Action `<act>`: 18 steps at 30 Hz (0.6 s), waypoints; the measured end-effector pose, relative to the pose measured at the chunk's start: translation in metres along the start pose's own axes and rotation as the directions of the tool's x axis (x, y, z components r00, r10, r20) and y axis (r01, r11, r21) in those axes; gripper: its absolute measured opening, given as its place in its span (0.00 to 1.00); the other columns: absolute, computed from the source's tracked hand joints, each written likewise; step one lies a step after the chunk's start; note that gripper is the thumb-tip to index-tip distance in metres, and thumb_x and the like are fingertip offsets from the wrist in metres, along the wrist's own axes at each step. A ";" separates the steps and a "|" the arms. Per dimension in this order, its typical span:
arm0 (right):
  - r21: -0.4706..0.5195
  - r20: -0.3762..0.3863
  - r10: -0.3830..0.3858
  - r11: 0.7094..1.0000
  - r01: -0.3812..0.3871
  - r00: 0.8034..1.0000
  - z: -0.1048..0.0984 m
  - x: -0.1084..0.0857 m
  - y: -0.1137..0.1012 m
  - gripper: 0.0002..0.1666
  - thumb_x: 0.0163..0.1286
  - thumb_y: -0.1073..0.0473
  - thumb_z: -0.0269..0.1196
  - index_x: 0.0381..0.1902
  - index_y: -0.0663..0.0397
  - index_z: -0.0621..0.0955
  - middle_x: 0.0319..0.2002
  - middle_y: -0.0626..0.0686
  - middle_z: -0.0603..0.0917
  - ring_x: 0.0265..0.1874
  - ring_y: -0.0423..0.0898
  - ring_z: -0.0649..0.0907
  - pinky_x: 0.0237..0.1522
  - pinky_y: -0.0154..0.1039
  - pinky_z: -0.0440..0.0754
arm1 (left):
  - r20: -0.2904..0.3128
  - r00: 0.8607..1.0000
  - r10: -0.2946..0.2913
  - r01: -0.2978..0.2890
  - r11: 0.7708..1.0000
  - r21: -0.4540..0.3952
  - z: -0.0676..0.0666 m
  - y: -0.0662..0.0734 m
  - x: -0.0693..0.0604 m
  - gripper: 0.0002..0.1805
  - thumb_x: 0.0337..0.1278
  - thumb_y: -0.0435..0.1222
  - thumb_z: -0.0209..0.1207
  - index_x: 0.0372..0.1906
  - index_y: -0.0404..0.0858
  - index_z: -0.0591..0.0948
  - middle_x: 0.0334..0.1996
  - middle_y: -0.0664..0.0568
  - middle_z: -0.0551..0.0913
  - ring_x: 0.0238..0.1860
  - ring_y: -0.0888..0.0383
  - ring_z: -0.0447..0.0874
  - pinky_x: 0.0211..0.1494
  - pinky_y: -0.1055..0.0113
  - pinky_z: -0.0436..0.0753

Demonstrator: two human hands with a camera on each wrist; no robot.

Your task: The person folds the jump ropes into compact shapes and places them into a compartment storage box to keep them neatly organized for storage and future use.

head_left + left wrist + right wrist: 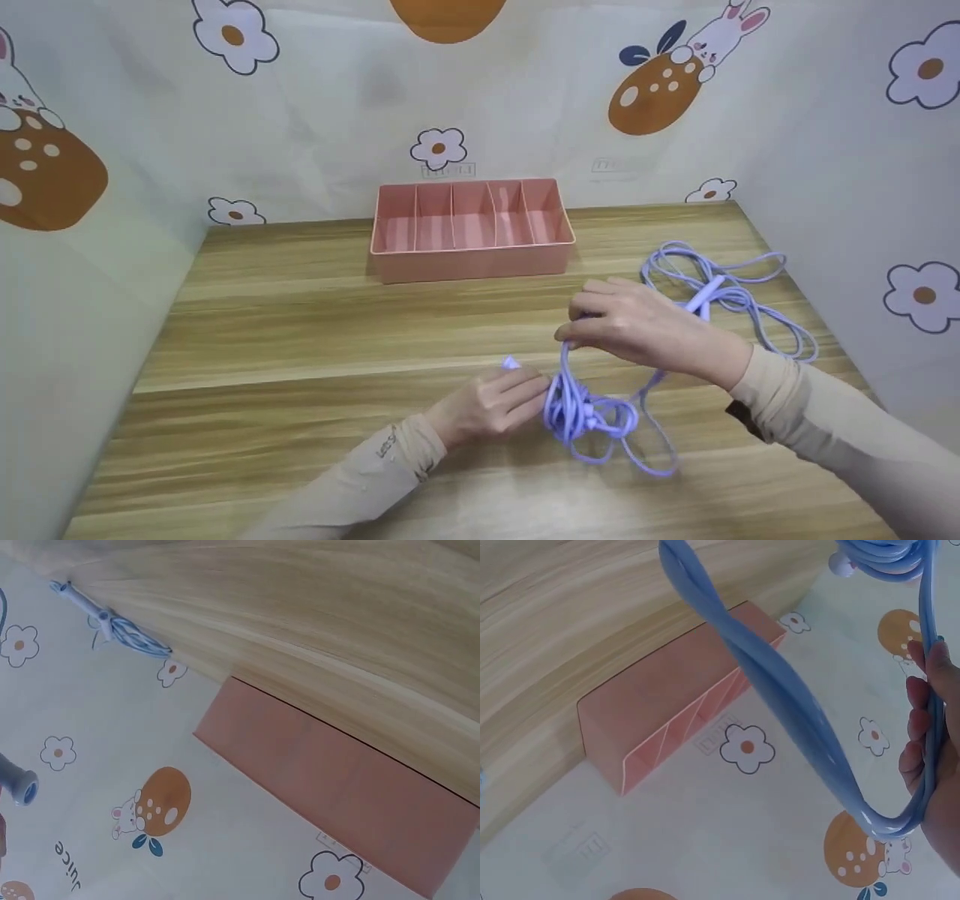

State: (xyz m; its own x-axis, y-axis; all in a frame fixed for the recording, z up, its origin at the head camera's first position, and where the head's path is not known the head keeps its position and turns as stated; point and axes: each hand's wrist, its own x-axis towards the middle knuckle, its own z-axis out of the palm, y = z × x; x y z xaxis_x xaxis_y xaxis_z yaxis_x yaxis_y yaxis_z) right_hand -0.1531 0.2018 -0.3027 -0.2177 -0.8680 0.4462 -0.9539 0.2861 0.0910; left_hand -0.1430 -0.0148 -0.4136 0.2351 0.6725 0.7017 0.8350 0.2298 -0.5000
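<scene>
A blue cord [568, 411] lies bunched between the two grips, its coils just right of the left grip [491, 401] and below the right grip [626, 322]. The left grip is grasping the bundle's near side, fingers bent, with a pale handle end [510, 363] poking out above them; how far they close round it is hidden. The right grip is clenched on doubled strands raised above the coils.

The step looks like winding. To do it well, the left grip should stay firm while the right lays each turn snugly beside the last with even, gentle tension. The loose loops to the bundle's right would best be straightened first, since they could knot.

Beyond the right grip, to its right, sits a second cord [739, 300]; whether a strand joins the two, I cannot tell. Farther ahead of both grips, a pink divided box [472, 265] stands on the desk [285, 322].
</scene>
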 end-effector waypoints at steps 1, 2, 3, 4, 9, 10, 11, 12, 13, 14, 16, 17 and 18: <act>0.035 -0.006 0.013 0.999 -0.013 1.000 0.001 -0.001 0.001 0.06 0.60 0.59 0.61 0.34 0.50 0.83 0.27 0.45 0.75 0.25 0.40 0.72 0.25 0.31 0.72 | -0.023 1.000 -0.007 0.007 1.000 -0.008 0.000 0.001 0.001 0.12 0.59 0.27 0.47 0.33 0.34 0.82 0.34 0.47 0.84 0.36 0.58 0.82 0.46 0.71 0.80; 0.073 -0.009 0.029 0.997 -0.028 1.000 0.002 -0.001 0.002 0.06 0.61 0.59 0.60 0.34 0.51 0.83 0.27 0.45 0.75 0.25 0.40 0.72 0.26 0.31 0.73 | -0.048 0.999 -0.012 0.012 1.000 -0.015 -0.001 0.002 0.001 0.11 0.59 0.27 0.48 0.33 0.34 0.82 0.34 0.47 0.84 0.36 0.57 0.83 0.46 0.71 0.80; 0.115 -0.009 0.045 0.992 -0.043 0.999 0.003 -0.002 0.003 0.06 0.62 0.59 0.60 0.35 0.51 0.82 0.28 0.45 0.75 0.25 0.40 0.73 0.27 0.30 0.74 | -0.073 0.997 -0.019 0.018 1.000 -0.020 -0.001 0.003 0.003 0.11 0.59 0.27 0.48 0.33 0.34 0.82 0.34 0.47 0.84 0.35 0.57 0.83 0.47 0.71 0.80; 0.154 -0.009 0.059 0.986 -0.057 0.998 0.005 -0.003 0.003 0.06 0.62 0.60 0.59 0.35 0.52 0.82 0.28 0.45 0.75 0.25 0.39 0.73 0.28 0.30 0.74 | -0.100 0.995 -0.025 0.022 0.999 -0.029 -0.002 0.004 0.004 0.11 0.59 0.27 0.48 0.32 0.34 0.82 0.34 0.46 0.84 0.35 0.56 0.83 0.47 0.71 0.80; 0.340 0.013 0.151 0.929 -0.146 0.988 0.017 -0.010 0.009 0.07 0.62 0.63 0.59 0.37 0.53 0.82 0.28 0.45 0.76 0.26 0.37 0.74 0.31 0.25 0.74 | -0.218 0.966 -0.140 0.120 0.988 -0.102 0.001 0.009 0.010 0.09 0.57 0.28 0.50 0.31 0.31 0.81 0.30 0.45 0.84 0.32 0.55 0.84 0.45 0.69 0.81; 0.373 0.013 0.168 0.914 -0.161 0.986 0.020 -0.011 0.010 0.08 0.62 0.64 0.59 0.38 0.54 0.82 0.28 0.45 0.77 0.25 0.37 0.74 0.30 0.24 0.73 | -0.235 0.956 -0.174 0.148 0.981 -0.123 0.002 0.010 0.010 0.09 0.57 0.28 0.50 0.31 0.30 0.81 0.30 0.44 0.84 0.31 0.55 0.83 0.45 0.69 0.81; 0.411 0.012 0.188 0.894 -0.177 0.982 0.024 -0.012 0.012 0.08 0.61 0.66 0.59 0.38 0.55 0.82 0.28 0.46 0.77 0.25 0.37 0.74 0.30 0.24 0.73 | -0.249 0.944 -0.215 0.181 0.972 -0.152 0.002 0.012 0.011 0.08 0.56 0.28 0.51 0.32 0.29 0.80 0.30 0.43 0.84 0.31 0.54 0.83 0.45 0.69 0.81; 0.448 0.015 0.216 0.871 -0.199 0.976 0.027 -0.014 0.013 0.09 0.61 0.66 0.59 0.38 0.55 0.82 0.28 0.46 0.78 0.25 0.36 0.73 0.29 0.24 0.73 | -0.258 0.930 -0.261 0.215 0.957 -0.193 0.003 0.013 0.012 0.08 0.56 0.27 0.51 0.32 0.28 0.80 0.30 0.43 0.84 0.31 0.54 0.83 0.46 0.69 0.81; 0.490 0.014 0.241 0.845 -0.216 0.971 0.031 -0.015 0.013 0.09 0.61 0.68 0.59 0.39 0.55 0.82 0.28 0.47 0.78 0.24 0.37 0.73 0.28 0.25 0.73 | -0.265 0.914 -0.306 0.247 0.941 -0.234 0.004 0.014 0.013 0.08 0.56 0.27 0.51 0.32 0.27 0.80 0.30 0.42 0.83 0.32 0.53 0.83 0.46 0.69 0.81; 0.532 0.010 0.265 0.815 -0.229 0.964 0.035 -0.017 0.013 0.10 0.61 0.69 0.58 0.39 0.57 0.82 0.28 0.48 0.79 0.24 0.37 0.73 0.27 0.26 0.73 | -0.272 0.897 -0.350 0.277 0.922 -0.272 0.005 0.015 0.015 0.08 0.55 0.26 0.51 0.33 0.26 0.79 0.30 0.42 0.83 0.32 0.52 0.83 0.46 0.69 0.80; 0.612 -0.003 0.316 0.751 -0.248 0.949 0.043 -0.018 0.013 0.11 0.61 0.72 0.57 0.40 0.60 0.82 0.29 0.50 0.80 0.24 0.38 0.73 0.26 0.28 0.74 | -0.278 0.855 -0.438 0.335 0.875 -0.349 0.007 0.016 0.018 0.07 0.55 0.26 0.52 0.34 0.25 0.79 0.31 0.41 0.83 0.33 0.52 0.82 0.46 0.69 0.81; 0.644 -0.012 0.341 0.722 -0.254 0.940 0.047 -0.019 0.012 0.11 0.61 0.73 0.56 0.40 0.61 0.82 0.29 0.51 0.80 0.24 0.38 0.73 0.25 0.29 0.74 | -0.281 0.829 -0.483 0.362 0.848 -0.388 0.007 0.017 0.019 0.07 0.55 0.26 0.53 0.35 0.25 0.79 0.31 0.41 0.82 0.33 0.52 0.82 0.46 0.69 0.81; 0.667 -0.020 0.369 0.697 -0.263 0.929 0.051 -0.019 0.011 0.12 0.61 0.73 0.55 0.40 0.62 0.82 0.29 0.52 0.80 0.24 0.38 0.73 0.25 0.29 0.74 | -0.283 0.803 -0.525 0.390 0.821 -0.417 0.008 0.017 0.021 0.07 0.55 0.26 0.53 0.35 0.24 0.79 0.31 0.41 0.82 0.33 0.52 0.82 0.45 0.69 0.81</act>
State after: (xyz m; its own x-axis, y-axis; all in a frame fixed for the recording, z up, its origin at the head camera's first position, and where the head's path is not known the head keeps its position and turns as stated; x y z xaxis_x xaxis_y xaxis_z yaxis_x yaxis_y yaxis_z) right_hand -0.1700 0.2011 -0.3553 -0.5503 -0.6931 0.4656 -0.7458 0.1572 -0.6474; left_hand -0.1277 0.0092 -0.4116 -0.1089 0.2201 0.9694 0.9846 0.1580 0.0747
